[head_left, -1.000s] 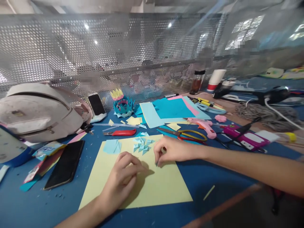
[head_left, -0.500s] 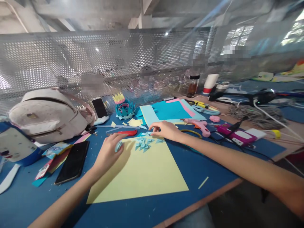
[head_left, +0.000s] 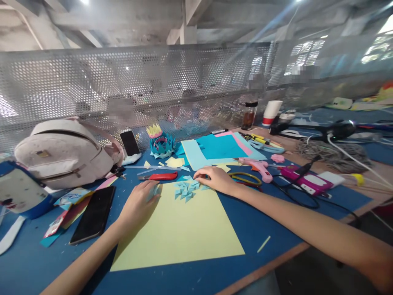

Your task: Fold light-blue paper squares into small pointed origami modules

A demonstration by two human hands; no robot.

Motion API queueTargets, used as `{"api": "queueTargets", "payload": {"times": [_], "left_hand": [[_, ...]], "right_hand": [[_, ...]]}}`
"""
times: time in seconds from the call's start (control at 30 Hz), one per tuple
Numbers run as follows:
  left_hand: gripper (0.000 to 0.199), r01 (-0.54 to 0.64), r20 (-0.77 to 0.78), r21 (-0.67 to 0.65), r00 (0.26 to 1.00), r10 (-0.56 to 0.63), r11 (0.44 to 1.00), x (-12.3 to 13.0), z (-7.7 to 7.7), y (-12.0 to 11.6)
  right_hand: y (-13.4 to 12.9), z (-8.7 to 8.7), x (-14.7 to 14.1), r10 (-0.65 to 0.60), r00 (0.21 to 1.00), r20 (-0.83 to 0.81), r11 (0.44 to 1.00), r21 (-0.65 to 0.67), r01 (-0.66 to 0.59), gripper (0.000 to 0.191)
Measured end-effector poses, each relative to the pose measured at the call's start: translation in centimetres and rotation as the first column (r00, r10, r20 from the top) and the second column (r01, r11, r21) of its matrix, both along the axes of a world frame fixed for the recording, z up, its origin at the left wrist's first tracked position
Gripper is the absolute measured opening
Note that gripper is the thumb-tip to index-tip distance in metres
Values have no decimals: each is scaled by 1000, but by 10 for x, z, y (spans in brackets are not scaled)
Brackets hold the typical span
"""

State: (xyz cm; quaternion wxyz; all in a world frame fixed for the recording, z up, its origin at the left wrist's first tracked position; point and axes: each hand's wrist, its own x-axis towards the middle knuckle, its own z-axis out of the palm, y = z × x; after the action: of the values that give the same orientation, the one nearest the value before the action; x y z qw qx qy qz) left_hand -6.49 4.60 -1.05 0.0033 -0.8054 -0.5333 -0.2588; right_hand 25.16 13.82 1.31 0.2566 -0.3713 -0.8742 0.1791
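Observation:
A yellow paper sheet [head_left: 184, 229] lies in front of me on the blue table. Several light blue folded paper pieces [head_left: 186, 191] are clustered at its far edge. My left hand [head_left: 138, 205] is at the sheet's left edge, its fingers closed over a light blue folded paper piece [head_left: 156, 190] that is partly hidden. At the right of the cluster, my right hand [head_left: 215, 179] has curled fingers, with thumb and fingertips closed on the edge of the pieces. A red utility knife [head_left: 163, 176] rests beyond the sheet, between the hands.
A blue paper model with a yellow top [head_left: 161, 144] stands behind. Coloured sheets [head_left: 221, 145], a pink glue gun [head_left: 259, 167] and yellow-handled scissors [head_left: 245, 177] lie right. To the left are a black phone [head_left: 93, 215] and a pale backpack [head_left: 64, 151]. A perforated screen [head_left: 123, 82] closes the back.
My right hand has moved slightly down and toward the folded pieces. My left hand has turned more palm-down over its piece. The whole view has shifted a little.

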Motion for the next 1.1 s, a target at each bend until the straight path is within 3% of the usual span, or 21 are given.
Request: {"api": "queueTargets", "payload": {"times": [0.13,0.3,0.5,0.73,0.83,0.97,1.1], "left_hand": [[29,35,7,20,999,-35,999,12,5,-7],[21,10,16,-26,1000,-10,1000,47,13,-14],[26,-47,3,-126,999,48,991,71,10,5],[23,68,22,-176,998,-65,982,47,18,16],[22,116,0,-193,993,-118,974,33,22,14],[22,143,-39,-226,987,-156,963,21,23,13],[22,156,-55,-256,983,-176,954,19,21,14]], "right_hand": [[1,-1,-2,39,997,-61,998,-40,-41,14],[3,2,-2,38,984,-172,999,-29,-43,18],[1,2,0,53,964,-261,998,-12,-58,18],[-4,4,0,96,943,-319,992,-42,-115,19],[-13,5,-2,212,933,-291,966,-83,-245,20],[-27,4,-6,413,888,-203,886,-134,-444,19],[-28,2,-6,465,871,-158,869,-110,-483,19]]}}
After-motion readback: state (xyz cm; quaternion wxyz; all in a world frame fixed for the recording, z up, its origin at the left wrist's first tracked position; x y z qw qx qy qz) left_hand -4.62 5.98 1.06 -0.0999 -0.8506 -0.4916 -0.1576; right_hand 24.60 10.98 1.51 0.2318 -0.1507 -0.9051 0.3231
